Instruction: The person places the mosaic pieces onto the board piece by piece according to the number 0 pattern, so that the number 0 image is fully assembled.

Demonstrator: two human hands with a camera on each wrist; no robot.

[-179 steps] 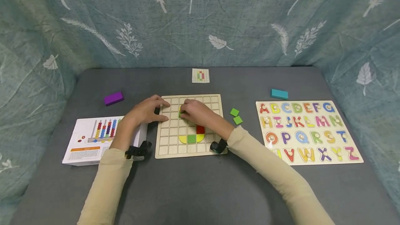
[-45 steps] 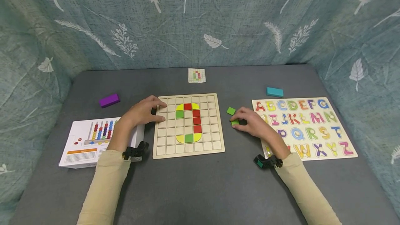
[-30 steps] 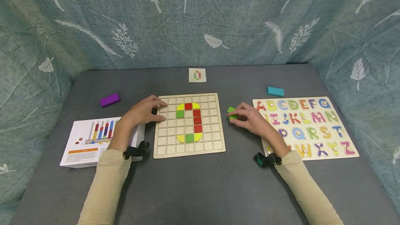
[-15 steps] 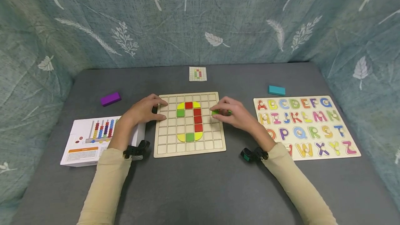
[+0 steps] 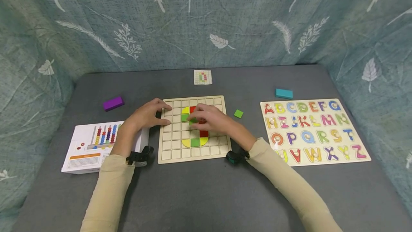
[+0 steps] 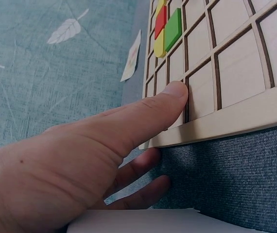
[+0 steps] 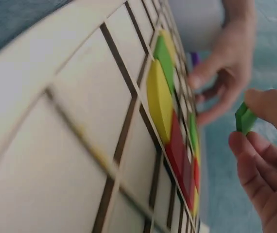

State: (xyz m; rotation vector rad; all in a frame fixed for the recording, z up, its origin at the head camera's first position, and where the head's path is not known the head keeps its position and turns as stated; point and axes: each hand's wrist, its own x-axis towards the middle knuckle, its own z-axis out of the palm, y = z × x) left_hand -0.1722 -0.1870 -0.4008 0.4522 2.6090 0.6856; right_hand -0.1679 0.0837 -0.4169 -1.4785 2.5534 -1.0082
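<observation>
In the head view a wooden grid board (image 5: 166,153) lies on the table, bearing red, green and yellow tiles set as a ring-like shape. My left hand (image 5: 146,115) rests at the board's left edge, fingers spread. Its thumb (image 6: 170,99) lies straight on the board's border in the left wrist view. Over the middle of the board, my right hand (image 5: 213,118) pinches a green square tile (image 7: 246,118) between thumb and fingertips, and the right wrist view has it raised above the grid. Part of the ring is hidden under this hand. One more green tile (image 5: 238,114) lies right of the board.
A small pattern card (image 5: 202,77) lies behind the board. At the left are a white box (image 5: 85,146) and a purple block (image 5: 113,104). An alphabet puzzle board (image 5: 317,131) and a teal block (image 5: 284,93) are at the right.
The right hand went right to the two loose green tiles, took one and carried it left over the board. More tiles now show set in the grid. The left hand stays at the edge.
</observation>
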